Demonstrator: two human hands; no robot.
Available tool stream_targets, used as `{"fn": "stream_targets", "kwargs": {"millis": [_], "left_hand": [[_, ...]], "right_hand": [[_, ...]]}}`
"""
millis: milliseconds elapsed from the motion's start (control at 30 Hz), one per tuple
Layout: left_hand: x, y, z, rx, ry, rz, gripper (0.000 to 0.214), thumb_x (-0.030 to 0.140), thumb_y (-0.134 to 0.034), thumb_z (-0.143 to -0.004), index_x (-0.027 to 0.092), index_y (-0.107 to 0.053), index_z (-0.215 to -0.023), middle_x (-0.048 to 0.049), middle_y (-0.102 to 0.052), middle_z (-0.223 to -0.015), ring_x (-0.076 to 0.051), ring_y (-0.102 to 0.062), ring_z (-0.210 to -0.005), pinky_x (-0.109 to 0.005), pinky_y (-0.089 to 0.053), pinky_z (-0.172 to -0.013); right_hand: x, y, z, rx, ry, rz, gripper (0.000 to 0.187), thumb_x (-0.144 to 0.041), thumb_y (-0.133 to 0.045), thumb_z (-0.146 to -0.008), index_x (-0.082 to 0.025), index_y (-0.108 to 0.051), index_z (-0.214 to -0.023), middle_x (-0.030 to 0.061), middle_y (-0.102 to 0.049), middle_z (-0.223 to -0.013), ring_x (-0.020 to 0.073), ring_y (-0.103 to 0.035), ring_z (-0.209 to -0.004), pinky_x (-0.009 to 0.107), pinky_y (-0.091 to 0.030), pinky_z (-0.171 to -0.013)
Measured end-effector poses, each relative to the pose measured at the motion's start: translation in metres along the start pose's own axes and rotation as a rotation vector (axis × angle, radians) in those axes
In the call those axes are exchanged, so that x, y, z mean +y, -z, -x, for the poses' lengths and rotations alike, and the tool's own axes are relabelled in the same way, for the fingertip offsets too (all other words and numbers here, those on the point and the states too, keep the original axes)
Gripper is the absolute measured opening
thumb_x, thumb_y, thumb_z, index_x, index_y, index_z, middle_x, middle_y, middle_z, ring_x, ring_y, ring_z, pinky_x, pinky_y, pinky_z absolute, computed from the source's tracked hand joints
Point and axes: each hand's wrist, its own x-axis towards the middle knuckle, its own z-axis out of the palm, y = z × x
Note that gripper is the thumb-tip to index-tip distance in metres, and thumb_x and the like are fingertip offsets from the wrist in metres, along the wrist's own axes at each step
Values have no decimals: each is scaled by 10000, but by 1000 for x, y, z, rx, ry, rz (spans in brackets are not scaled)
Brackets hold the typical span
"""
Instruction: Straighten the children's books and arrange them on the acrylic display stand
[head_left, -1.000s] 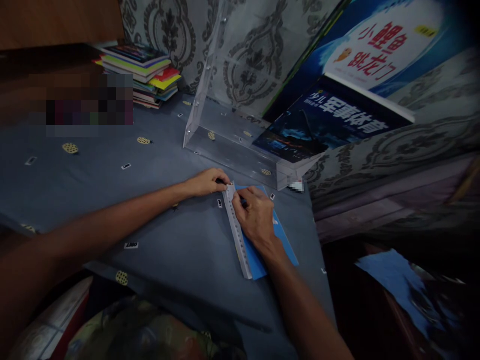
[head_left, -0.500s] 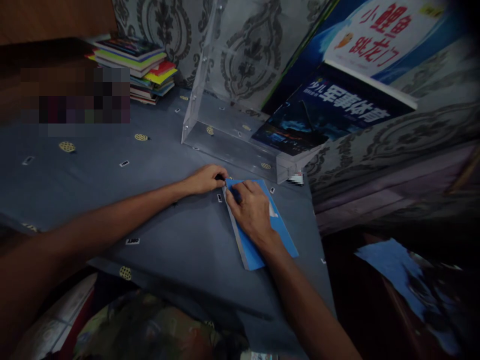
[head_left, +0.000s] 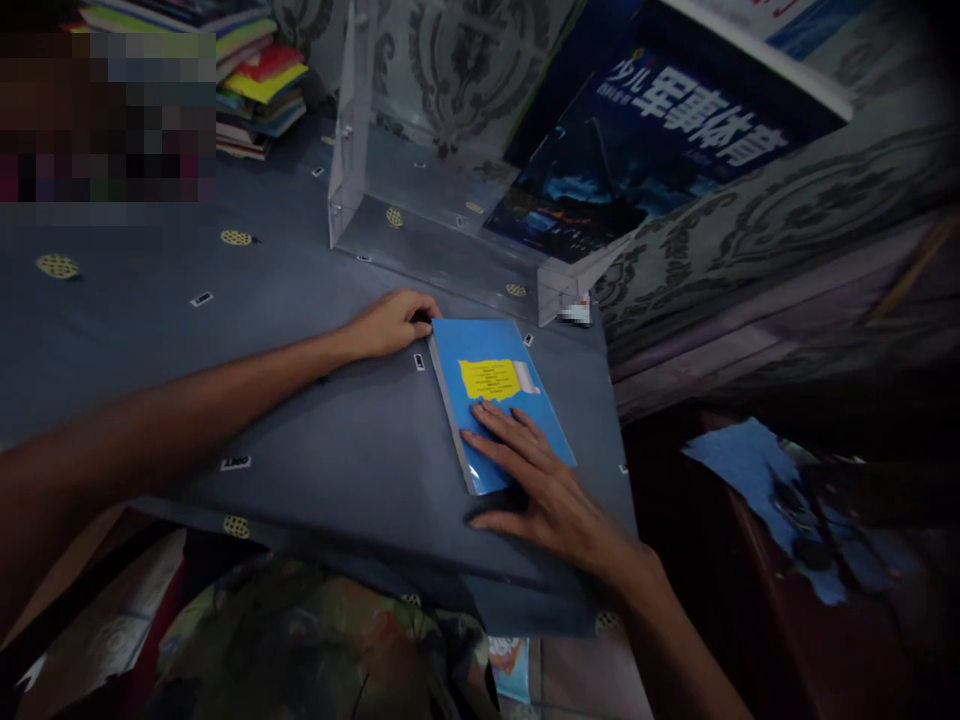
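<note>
Left arm and right arm bare, clothing patterned.
Both forearms taper to slim wrists, and the fingers are slender; the clothing is mottled dark green with paler olive blotches and a reddish-orange patch, its finer print too dim to make out.

Right hand on blue book; left hand at corner.

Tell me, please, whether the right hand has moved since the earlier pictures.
Yes: against the clear rack, the right hand has moved away, down the blue book toward the near edge of the table.
</note>
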Motion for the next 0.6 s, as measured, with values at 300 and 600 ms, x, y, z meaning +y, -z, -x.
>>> {"fn": "stream_targets", "kwargs": {"millis": [300, 600], "left_hand": [[-4, -2, -28, 57, 14, -44, 189, 108, -522, -818, 157, -649, -949, -39, -687, -912, -191, -622, -880, -325, -487, -822], [27, -12, 43, 61, -245, -258, 129, 141, -489, -903, 188, -558, -1002, -77, -571, -1058, -241, -515, -1008, -389, -439, -906]], "right_hand": [[18, -19, -24, 248, 62, 33, 649, -386, -667, -924, -231, -401, -1495, 183, -556, -1436, 304, -474, -1399, 593, -386, -1163], [13, -20, -29, 401, 62, 36, 361, -362, -745, -869, -195, -635, -1169, 141, -696, -1136, 298, -658, -1142, 569, -515, -1046]]}}
